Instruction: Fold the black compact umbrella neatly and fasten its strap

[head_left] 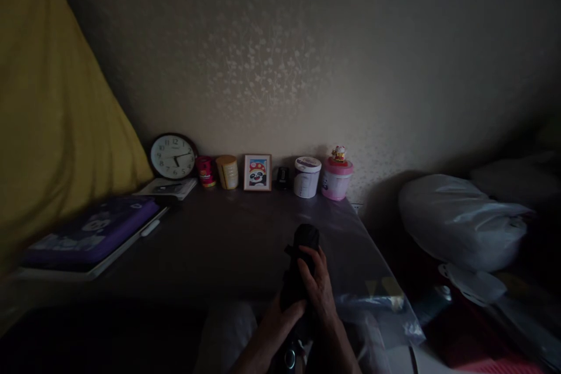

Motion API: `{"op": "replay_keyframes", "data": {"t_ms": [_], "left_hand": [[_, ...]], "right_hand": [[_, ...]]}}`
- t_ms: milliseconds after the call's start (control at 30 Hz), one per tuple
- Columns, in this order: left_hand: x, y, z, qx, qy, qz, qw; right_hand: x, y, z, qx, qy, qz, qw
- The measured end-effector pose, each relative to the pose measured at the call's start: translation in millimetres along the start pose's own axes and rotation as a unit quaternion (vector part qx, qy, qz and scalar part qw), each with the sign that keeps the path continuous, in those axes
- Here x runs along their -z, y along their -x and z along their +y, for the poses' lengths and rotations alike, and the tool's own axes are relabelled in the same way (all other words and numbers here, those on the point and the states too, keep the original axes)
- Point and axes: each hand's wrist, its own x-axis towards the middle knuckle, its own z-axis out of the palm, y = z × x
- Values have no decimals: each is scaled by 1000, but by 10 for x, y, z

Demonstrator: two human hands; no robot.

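Both hands are around a long black object that looks like a folded umbrella [307, 236], slanting up and away from me near the table's front edge. My left hand [287, 317] wraps its lower part, the thumb lying across it. Higher up, my right hand [316, 272] is closed on the side, fingers curled over the dark fabric. A shiny round ring or button [290, 357] shows at its lower end, below my hands. The dim light hides the object's finer detail.
On the dark table [210, 239] lies a purple case [100, 231] at left. Along the wall stand a clock [173, 156], a red can [205, 172], a framed panda picture [258, 173], a white tub [307, 177] and a pink tub [336, 180]. White bags [460, 219] sit right.
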Motion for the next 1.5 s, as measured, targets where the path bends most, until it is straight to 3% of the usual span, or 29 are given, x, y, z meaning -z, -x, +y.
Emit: {"op": "replay_keyframes", "data": {"t_ms": [200, 400, 500, 633, 767, 1000, 1267, 1500], "left_hand": [[46, -42, -10, -27, -51, 2, 998], [149, -235, -120, -98, -114, 31, 988], [194, -283, -89, -134, -162, 49, 976], [235, -287, 11, -167, -197, 31, 966], [261, -311, 22, -161, -222, 38, 961], [295, -396, -117, -129, -274, 79, 950], [317, -459, -141, -140, -381, 89, 909], [219, -387, -163, -144, -464, 93, 869]], "right_hand": [[-16, -57, 29, -16, 23, 11, 1000], [31, -109, 71, 17, 54, 80, 995], [48, -105, 81, -2, 42, 40, 998], [46, -92, 93, -38, -73, -4, 997], [67, -93, 130, -84, -169, -35, 981], [148, -81, 263, -114, -187, -48, 975], [263, 58, 116, -68, -107, -103, 987], [169, 16, 57, 44, -79, -142, 986]]}}
